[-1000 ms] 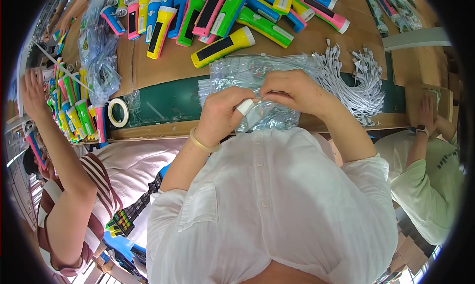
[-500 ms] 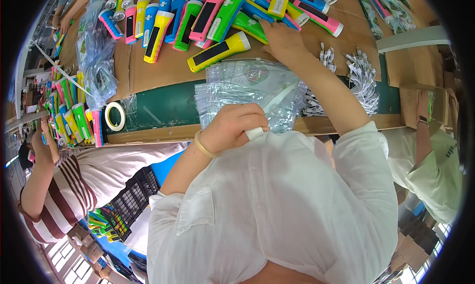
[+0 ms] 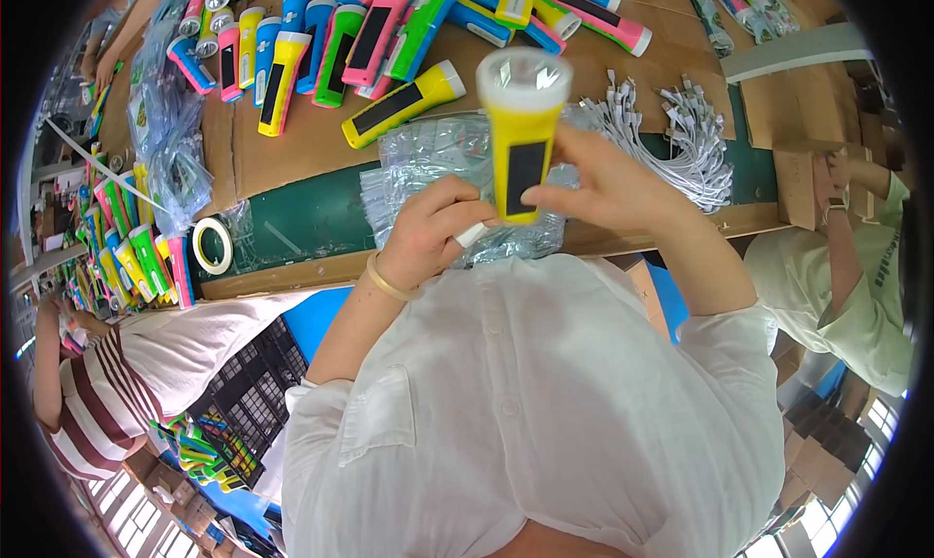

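My right hand (image 3: pixel 608 183) grips a yellow flashlight (image 3: pixel 522 120) with a white head and a dark rectangular panel; it stands upright, lens end up, in front of my chest. Close to its lower end is my left hand (image 3: pixel 438 222), fingers curled and pressed together. A small white piece (image 3: pixel 472 234) shows at those fingers; whether it is held or wrapped round a finger I cannot tell. Beneath both hands lies a stack of clear plastic bags (image 3: pixel 409 149). Beyond it another yellow flashlight (image 3: pixel 404 104) rests on the cardboard, before a pile of coloured flashlights (image 3: pixel 375 33).
White cables (image 3: pixel 696 149) lie in bundles to the right. On the left are a tape roll (image 3: pixel 213 246), more bagged items (image 3: pixel 170 120) and a row of flashlights (image 3: pixel 136 256). Co-workers sit at both sides; a black crate (image 3: pixel 243 393) stands low at left.
My right hand has come back from the flashlight pile toward my chest, bringing a yellow flashlight. My left hand has stayed near the bags, its fingers still curled.
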Tool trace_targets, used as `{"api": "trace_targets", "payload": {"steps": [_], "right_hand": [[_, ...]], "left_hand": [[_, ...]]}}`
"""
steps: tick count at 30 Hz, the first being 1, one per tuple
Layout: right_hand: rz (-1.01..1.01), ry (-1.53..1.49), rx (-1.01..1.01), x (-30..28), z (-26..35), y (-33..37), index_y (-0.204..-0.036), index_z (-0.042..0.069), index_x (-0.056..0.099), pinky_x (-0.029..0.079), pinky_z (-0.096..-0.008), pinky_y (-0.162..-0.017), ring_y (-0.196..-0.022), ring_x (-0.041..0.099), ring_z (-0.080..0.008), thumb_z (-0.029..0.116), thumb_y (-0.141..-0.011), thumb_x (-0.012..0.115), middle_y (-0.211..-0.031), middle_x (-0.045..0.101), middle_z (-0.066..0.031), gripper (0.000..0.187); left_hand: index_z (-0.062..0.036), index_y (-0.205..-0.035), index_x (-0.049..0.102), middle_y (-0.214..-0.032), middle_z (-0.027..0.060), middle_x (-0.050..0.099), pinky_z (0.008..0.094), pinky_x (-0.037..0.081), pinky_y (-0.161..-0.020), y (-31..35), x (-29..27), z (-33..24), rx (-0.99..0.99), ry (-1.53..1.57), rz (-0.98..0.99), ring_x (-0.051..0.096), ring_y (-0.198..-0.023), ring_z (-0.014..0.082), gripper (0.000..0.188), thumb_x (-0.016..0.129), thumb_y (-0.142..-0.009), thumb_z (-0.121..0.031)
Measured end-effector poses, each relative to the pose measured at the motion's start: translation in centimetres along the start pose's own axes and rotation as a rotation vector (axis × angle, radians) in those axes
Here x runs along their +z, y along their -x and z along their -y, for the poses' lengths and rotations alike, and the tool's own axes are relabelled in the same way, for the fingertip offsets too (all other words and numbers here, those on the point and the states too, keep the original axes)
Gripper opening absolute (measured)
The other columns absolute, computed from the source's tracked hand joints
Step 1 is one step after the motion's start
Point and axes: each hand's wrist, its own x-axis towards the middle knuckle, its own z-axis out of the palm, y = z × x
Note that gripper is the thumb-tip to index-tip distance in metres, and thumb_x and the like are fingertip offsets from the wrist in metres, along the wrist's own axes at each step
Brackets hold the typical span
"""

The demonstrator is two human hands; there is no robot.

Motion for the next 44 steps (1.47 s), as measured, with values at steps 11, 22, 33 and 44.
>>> {"api": "trace_targets", "payload": {"steps": [11,22,33,44], "right_hand": [[0.201,0.879,0.041,-0.4,0.4,2.1,-0.111,-0.001,0.056,0.054,-0.0459,-0.075,-0.088,0.069,-0.039,0.005,-0.081,0.068,-0.09,0.068,-0.0191,0.033],[0.225,0.772,0.025,2.0,-4.9,2.5,-0.119,0.007,0.058,0.054,-0.0408,-0.083,-0.101,0.066,-0.0313,0.007,-0.083,0.067,-0.101,0.068,-0.0124,0.037],[-0.426,1.01,0.322,-2.8,-11.1,9.8,-0.091,0.009,0.074,0.055,-0.037,-0.067,-0.074,0.069,-0.0289,0.019,-0.085,0.075,-0.089,0.07,-0.0071,0.012],[-0.881,0.161,0.158,-6.4,-6.1,11.0,-0.105,0.003,0.075,0.046,-0.0247,-0.059,-0.064,0.055,-0.0111,0.008,-0.092,0.073,-0.094,0.073,-0.0058,0.014]], "left_hand": [[-0.0062,-0.085,0.071,-0.086,0.0053,0.053,0.0346,0.046,-0.071,0.3,0.7,-0.5,0.004,0.111,-0.035,0.054,-0.08,0.0245,0.018,0.083,-0.072,-0.008],[-0.0025,-0.093,0.064,-0.09,0.0118,0.058,0.0359,0.049,-0.071,-0.2,2.8,0.9,-0.113,0.003,-0.051,0.057,-0.083,0.0293,0.016,0.074,-0.08,-0.001],[-0.0009,-0.095,0.063,-0.102,0.0135,0.062,0.0348,0.051,-0.082,0.3,2.9,1.9,-0.179,0.021,-0.095,0.061,-0.093,0.0294,0.018,0.074,-0.081,0.001],[-0.0019,-0.094,0.063,-0.107,0.0141,0.065,0.0385,0.052,-0.089,0.7,2.8,2.2,-0.138,0.006,-0.077,0.063,-0.104,0.0316,0.017,0.075,-0.082,-0.002]]}}
